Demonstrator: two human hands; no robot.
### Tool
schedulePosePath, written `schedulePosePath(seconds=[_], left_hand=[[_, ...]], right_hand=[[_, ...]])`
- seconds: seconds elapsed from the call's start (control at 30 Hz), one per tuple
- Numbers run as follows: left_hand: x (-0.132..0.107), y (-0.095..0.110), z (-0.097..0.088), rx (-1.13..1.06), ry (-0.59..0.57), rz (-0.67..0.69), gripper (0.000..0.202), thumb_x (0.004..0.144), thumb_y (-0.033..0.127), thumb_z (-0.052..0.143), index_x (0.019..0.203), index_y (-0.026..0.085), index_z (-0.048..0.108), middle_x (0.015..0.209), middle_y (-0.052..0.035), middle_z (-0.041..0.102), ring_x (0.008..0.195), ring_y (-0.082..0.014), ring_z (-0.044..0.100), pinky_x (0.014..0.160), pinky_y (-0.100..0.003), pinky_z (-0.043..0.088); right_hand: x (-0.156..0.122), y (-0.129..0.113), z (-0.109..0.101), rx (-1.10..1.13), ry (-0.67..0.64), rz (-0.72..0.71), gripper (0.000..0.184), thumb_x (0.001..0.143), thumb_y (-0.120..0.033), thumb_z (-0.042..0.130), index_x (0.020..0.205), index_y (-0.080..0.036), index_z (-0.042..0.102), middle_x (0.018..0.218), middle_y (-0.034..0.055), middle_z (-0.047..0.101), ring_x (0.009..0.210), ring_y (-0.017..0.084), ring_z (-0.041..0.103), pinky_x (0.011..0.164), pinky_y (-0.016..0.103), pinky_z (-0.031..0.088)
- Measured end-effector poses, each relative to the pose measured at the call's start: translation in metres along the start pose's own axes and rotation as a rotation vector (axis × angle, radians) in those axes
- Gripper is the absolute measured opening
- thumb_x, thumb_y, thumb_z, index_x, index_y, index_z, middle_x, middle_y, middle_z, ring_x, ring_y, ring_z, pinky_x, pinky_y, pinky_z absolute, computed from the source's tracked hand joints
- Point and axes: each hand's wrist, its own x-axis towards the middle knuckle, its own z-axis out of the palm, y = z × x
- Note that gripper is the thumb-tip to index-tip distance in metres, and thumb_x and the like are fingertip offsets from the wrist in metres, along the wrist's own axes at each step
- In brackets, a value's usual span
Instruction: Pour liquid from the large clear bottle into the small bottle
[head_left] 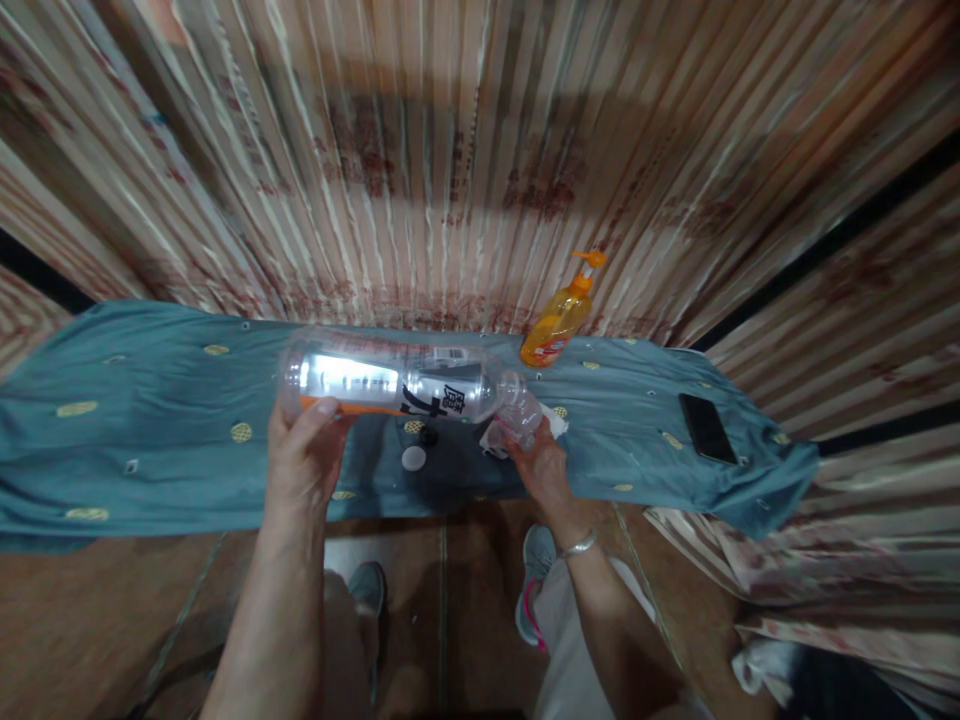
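Observation:
A large clear plastic bottle (375,380) with a silver, orange and black label lies level in the air over the cloth, its neck to the right. My left hand (307,445) is closed around its base end, thumb on the near side. At the bottle's mouth, my right hand (544,460) grips a small clear piece of plastic (519,412), perhaps a cup or a cut-off bottle top; the two pieces meet or overlap there. Just behind the right fingers is a crumpled white tissue (556,420); whether the hand touches it, I cannot tell.
A blue-green cloth with yellow patterns (172,440) covers the narrow table. On it are a white round cap (413,459), a small dark object (428,437), an orange pump bottle (559,320) and a black phone (706,428). Striped curtains (420,160) hang behind and at the sides.

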Motion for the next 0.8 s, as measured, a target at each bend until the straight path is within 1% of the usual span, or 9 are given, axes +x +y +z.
schedulePosePath(seconds=[0.23,0.33,0.47,0.57,0.63,0.73,0.8], left_hand=[[0.0001,0.0003,0.0000,0.001,0.003,0.005,0.085,0.053,0.023,0.087,0.133,0.026,0.058,0.103,-0.0065,0.075,0.089,-0.0225,0.068,0.078,-0.034,0.055],[-0.0003,0.0001,0.0001,0.013,-0.006,0.015,0.080,0.054,0.025,0.086,0.129,0.024,0.060,0.106,-0.0075,0.074,0.094,-0.0247,0.068,0.078,-0.035,0.055],[-0.0008,-0.0002,-0.0009,0.054,-0.043,0.026,0.070,0.059,0.028,0.083,0.125,0.026,0.062,0.110,-0.0067,0.073,0.103,-0.0291,0.067,0.080,-0.038,0.056],[-0.0008,-0.0003,-0.0014,0.066,-0.051,0.020,0.068,0.060,0.028,0.082,0.125,0.028,0.062,0.112,-0.0059,0.073,0.106,-0.0312,0.066,0.080,-0.041,0.056],[-0.0009,-0.0002,-0.0012,0.060,-0.046,0.021,0.069,0.060,0.028,0.082,0.126,0.028,0.062,0.114,-0.0066,0.072,0.107,-0.0312,0.066,0.081,-0.041,0.057],[-0.0013,0.0003,0.0000,0.049,-0.029,0.017,0.070,0.058,0.028,0.082,0.126,0.026,0.062,0.115,-0.0080,0.072,0.106,-0.0306,0.067,0.081,-0.040,0.057],[-0.0015,0.0009,0.0007,0.050,-0.038,0.013,0.071,0.058,0.028,0.082,0.126,0.026,0.062,0.114,-0.0073,0.072,0.107,-0.0305,0.067,0.081,-0.039,0.057]], right_hand=[[-0.0001,0.0027,0.0006,0.025,-0.003,-0.006,0.060,0.088,-0.037,0.061,0.138,-0.007,0.046,0.116,0.0246,0.069,0.098,0.033,0.070,0.080,0.049,0.058],[-0.0002,0.0048,0.0026,0.019,0.011,-0.019,0.061,0.089,-0.040,0.060,0.139,-0.007,0.045,0.114,0.0235,0.070,0.094,0.032,0.071,0.078,0.048,0.058],[-0.0011,0.0069,0.0067,-0.035,0.038,-0.016,0.064,0.089,-0.041,0.060,0.137,-0.002,0.046,0.113,0.0259,0.070,0.094,0.032,0.071,0.079,0.046,0.058],[-0.0016,0.0066,0.0078,-0.047,0.048,-0.021,0.063,0.089,-0.041,0.060,0.139,-0.005,0.045,0.115,0.0248,0.070,0.096,0.032,0.070,0.080,0.046,0.058],[-0.0015,0.0055,0.0069,-0.051,0.040,-0.017,0.063,0.089,-0.040,0.061,0.139,-0.006,0.045,0.115,0.0245,0.070,0.097,0.032,0.070,0.080,0.046,0.058],[-0.0008,0.0035,0.0039,-0.067,0.002,0.009,0.064,0.087,-0.037,0.064,0.138,-0.002,0.045,0.113,0.0265,0.070,0.098,0.033,0.070,0.080,0.046,0.058],[-0.0005,0.0029,0.0021,-0.064,-0.021,0.021,0.065,0.087,-0.036,0.064,0.138,-0.001,0.045,0.111,0.0266,0.070,0.098,0.033,0.071,0.081,0.045,0.058]])
